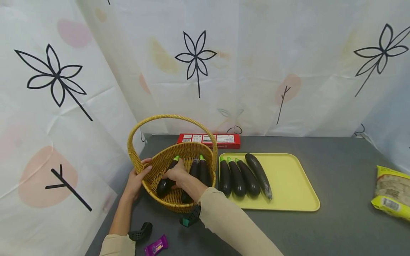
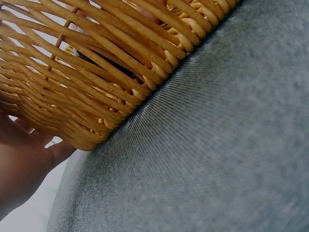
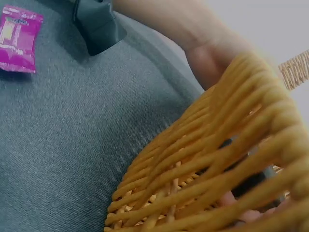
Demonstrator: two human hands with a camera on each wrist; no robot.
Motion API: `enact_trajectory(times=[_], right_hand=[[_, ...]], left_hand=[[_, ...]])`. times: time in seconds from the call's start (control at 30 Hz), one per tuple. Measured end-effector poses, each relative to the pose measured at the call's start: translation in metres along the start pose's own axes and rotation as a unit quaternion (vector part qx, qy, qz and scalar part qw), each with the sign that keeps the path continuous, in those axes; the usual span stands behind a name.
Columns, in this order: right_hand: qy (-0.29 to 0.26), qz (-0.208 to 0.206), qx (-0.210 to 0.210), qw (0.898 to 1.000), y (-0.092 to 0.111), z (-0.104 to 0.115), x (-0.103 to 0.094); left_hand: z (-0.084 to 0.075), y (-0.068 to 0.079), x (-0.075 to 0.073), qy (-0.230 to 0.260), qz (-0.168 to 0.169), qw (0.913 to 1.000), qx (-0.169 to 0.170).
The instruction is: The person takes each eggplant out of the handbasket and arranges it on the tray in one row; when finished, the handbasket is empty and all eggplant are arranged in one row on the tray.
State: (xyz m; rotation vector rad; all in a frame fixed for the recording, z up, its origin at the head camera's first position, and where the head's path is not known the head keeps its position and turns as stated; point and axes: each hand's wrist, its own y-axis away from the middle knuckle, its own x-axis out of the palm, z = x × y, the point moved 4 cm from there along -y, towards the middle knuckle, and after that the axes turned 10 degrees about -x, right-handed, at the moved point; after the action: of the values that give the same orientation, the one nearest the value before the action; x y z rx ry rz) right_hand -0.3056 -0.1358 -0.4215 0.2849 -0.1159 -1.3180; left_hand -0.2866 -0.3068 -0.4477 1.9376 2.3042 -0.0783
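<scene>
A yellow wicker basket (image 1: pixel 174 207) with a tall arched handle stands on the grey table, toward its left side. My left hand (image 1: pixel 134 181) holds the basket's left rim near the foot of the handle; in the left wrist view that hand (image 2: pixel 24 159) lies against the woven side. Inside the basket, my right hand (image 1: pixel 179 174) grips a dark eggplant (image 1: pixel 163 188) with a green stem end at the left. Two more eggplants (image 1: pixel 203 170) lie on the basket's right, partly covered by my right hand and wrist. Through the weave, the right wrist view shows fingers (image 3: pixel 248 215) beside dark skin.
Right of the basket, a yellow tray (image 1: pixel 291 181) bears several eggplants (image 1: pixel 238 179) side by side on its left part. Behind the basket is a red box (image 1: pixel 227 140). A purple-wrapped snack (image 1: pixel 157 245) lies in front, a yellow bag (image 1: pixel 392 192) far right.
</scene>
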Motion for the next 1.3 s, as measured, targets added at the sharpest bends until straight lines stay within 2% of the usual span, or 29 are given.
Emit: enact_trajectory(times=[0.13,0.33,0.57,0.73,1.0,1.13,1.3], right_hand=[[-0.049,0.024,-0.004,0.999,-0.002,-0.001,-0.002],[-0.105,0.085,-0.005,0.991,-0.005,0.004,-0.012],[-0.153,0.17,-0.01,0.973,-0.002,0.015,-0.028],[-0.183,0.214,-0.016,0.96,0.002,0.015,-0.041],[-0.187,0.274,-0.027,0.943,0.022,0.018,-0.058],[-0.179,0.317,-0.042,0.93,0.034,0.022,-0.066],[-0.173,0.352,-0.058,0.918,0.047,0.021,-0.079]], left_hand=[[0.0,-0.001,0.0,-0.004,0.003,1.0,-0.002],[0.001,-0.003,0.001,-0.016,0.003,0.9998,-0.007],[0.001,-0.003,0.001,-0.014,-0.001,0.9999,-0.005],[-0.001,-0.001,0.002,-0.013,0.002,0.9998,-0.014],[-0.001,-0.001,0.002,-0.02,0.012,0.9992,-0.031],[-0.001,-0.001,0.001,-0.018,0.01,0.9993,-0.031],[-0.002,0.0,0.001,-0.022,0.009,0.9994,-0.025]])
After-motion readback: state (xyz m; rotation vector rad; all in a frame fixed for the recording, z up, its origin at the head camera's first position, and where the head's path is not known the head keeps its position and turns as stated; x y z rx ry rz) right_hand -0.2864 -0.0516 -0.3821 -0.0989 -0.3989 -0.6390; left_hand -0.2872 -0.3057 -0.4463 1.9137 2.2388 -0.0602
